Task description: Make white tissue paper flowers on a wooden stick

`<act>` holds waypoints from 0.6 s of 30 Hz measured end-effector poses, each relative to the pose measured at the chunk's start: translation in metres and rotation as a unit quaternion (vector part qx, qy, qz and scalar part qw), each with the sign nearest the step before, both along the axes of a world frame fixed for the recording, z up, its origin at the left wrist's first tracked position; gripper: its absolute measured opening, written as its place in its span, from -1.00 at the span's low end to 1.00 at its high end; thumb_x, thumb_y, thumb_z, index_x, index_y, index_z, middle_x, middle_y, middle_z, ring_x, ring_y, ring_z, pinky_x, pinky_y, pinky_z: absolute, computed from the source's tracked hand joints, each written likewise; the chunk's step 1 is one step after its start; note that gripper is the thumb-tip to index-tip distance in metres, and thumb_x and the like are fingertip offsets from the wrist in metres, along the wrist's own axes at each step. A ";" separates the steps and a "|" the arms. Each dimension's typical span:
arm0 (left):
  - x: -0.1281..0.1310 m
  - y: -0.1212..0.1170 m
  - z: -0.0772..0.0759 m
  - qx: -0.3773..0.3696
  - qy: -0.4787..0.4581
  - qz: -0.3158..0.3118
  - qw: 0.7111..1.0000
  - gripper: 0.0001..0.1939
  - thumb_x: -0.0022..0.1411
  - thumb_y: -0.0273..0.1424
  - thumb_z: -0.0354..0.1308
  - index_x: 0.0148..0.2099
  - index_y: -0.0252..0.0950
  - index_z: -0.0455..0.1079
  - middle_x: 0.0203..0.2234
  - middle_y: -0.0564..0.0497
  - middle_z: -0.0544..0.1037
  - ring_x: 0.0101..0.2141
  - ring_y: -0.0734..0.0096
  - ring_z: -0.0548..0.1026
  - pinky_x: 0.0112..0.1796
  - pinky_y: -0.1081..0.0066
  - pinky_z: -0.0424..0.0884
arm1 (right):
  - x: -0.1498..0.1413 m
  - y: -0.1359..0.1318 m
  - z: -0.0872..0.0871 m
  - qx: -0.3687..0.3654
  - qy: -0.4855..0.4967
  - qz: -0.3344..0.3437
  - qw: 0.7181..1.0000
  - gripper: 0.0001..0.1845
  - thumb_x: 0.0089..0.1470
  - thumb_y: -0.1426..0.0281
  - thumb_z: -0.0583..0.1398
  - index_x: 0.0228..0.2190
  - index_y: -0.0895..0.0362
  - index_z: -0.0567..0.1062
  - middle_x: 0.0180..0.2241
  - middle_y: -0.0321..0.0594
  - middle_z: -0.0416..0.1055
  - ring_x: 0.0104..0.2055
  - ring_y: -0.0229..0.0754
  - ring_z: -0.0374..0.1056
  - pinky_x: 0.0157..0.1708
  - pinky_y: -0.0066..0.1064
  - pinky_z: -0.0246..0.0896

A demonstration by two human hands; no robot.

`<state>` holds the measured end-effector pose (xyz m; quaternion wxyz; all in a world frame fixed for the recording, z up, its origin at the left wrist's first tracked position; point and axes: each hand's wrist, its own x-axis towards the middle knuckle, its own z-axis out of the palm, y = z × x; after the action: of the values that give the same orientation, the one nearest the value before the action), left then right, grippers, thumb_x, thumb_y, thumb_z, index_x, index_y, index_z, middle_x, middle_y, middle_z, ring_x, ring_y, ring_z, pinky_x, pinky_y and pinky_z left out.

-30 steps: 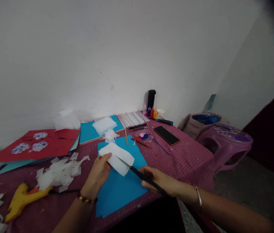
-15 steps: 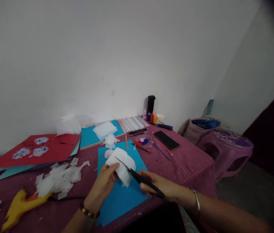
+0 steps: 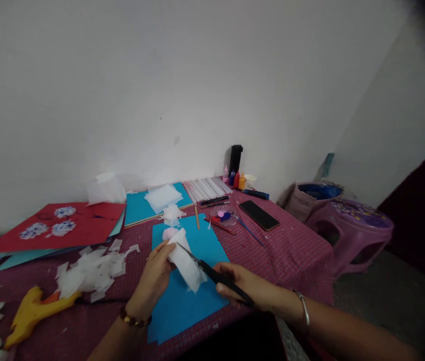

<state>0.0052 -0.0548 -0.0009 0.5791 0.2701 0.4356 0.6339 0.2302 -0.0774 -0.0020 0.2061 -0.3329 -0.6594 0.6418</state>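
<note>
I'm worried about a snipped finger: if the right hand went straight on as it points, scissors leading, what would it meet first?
Probably the white paper, which the scissors overlap, with the left hand close beyond; exact depth is unclear.

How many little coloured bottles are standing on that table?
4, close together near the wall, left to right: pink bottle, blue bottle, red bottle, orange bottle. Another could be hidden behind.

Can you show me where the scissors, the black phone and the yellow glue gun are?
Scissors [image 3: 231,287]: head view, on the black handle.
Black phone [image 3: 259,214]: head view, middle of the dark screen.
Yellow glue gun [image 3: 31,312]: head view, on its yellow body.
</note>
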 end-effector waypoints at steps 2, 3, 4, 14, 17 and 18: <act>0.000 -0.001 0.000 -0.001 0.007 -0.008 1.000 -0.76 -0.21 -0.39 0.36 -0.42 -0.35 0.45 -0.60 0.09 0.51 -0.57 0.46 0.43 -0.50 0.47 0.30 | 0.000 0.000 0.002 -0.009 0.020 0.023 1.000 -0.36 -0.10 -0.12 0.16 -0.27 0.20 0.26 -0.54 -0.41 0.12 -0.56 -0.41 0.04 -0.58 -0.52 -0.11; 0.000 -0.001 0.000 -0.001 0.012 -0.011 1.000 -0.76 -0.21 -0.39 0.36 -0.42 -0.35 0.45 -0.61 0.10 0.50 -0.58 0.47 0.42 -0.50 0.47 0.30 | 0.000 0.000 0.003 -0.012 0.030 0.030 0.999 -0.38 -0.08 -0.11 0.15 -0.28 0.19 0.26 -0.52 -0.39 0.13 -0.54 -0.40 0.05 -0.56 -0.51 -0.09; 0.000 -0.001 0.000 0.001 0.017 -0.017 1.000 -0.77 -0.20 -0.39 0.36 -0.42 -0.35 0.45 -0.61 0.10 0.50 -0.59 0.47 0.41 -0.51 0.48 0.30 | 0.000 0.000 0.003 -0.018 0.040 0.032 0.999 -0.41 -0.06 -0.10 0.15 -0.30 0.19 0.26 -0.50 -0.37 0.14 -0.52 -0.40 0.07 -0.55 -0.51 -0.08; 0.001 -0.001 -0.010 0.009 0.077 -0.084 0.993 -0.81 -0.11 -0.33 0.33 -0.47 -0.36 0.47 -0.68 0.12 0.43 -0.63 0.52 0.33 -0.55 0.50 0.27 | -0.001 0.005 0.000 -0.021 0.043 0.000 0.999 -0.38 -0.12 -0.07 0.21 -0.27 0.21 0.28 -0.54 -0.41 0.14 -0.56 -0.42 0.05 -0.57 -0.51 -0.11; 0.001 -0.001 -0.011 0.010 0.085 -0.087 0.993 -0.81 -0.11 -0.33 0.32 -0.48 -0.36 0.47 -0.68 0.12 0.42 -0.63 0.51 0.33 -0.55 0.50 0.26 | -0.001 0.005 0.002 -0.023 0.048 -0.005 0.999 -0.39 -0.13 -0.07 0.21 -0.29 0.20 0.28 -0.59 -0.45 0.12 -0.60 -0.43 0.01 -0.61 -0.52 -0.15; 0.001 -0.001 -0.011 0.011 0.085 -0.089 0.992 -0.81 -0.10 -0.33 0.32 -0.49 -0.37 0.46 -0.69 0.11 0.43 -0.63 0.51 0.33 -0.55 0.50 0.25 | -0.002 0.005 0.002 -0.028 0.050 -0.006 0.998 -0.39 -0.14 -0.07 0.22 -0.30 0.20 0.27 -0.61 -0.47 0.11 -0.62 -0.44 0.00 -0.63 -0.52 -0.16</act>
<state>0.0063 -0.0560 -0.0118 0.5908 0.3672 0.4504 0.5597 0.2286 -0.0724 0.0000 0.2338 -0.3098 -0.6280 0.6745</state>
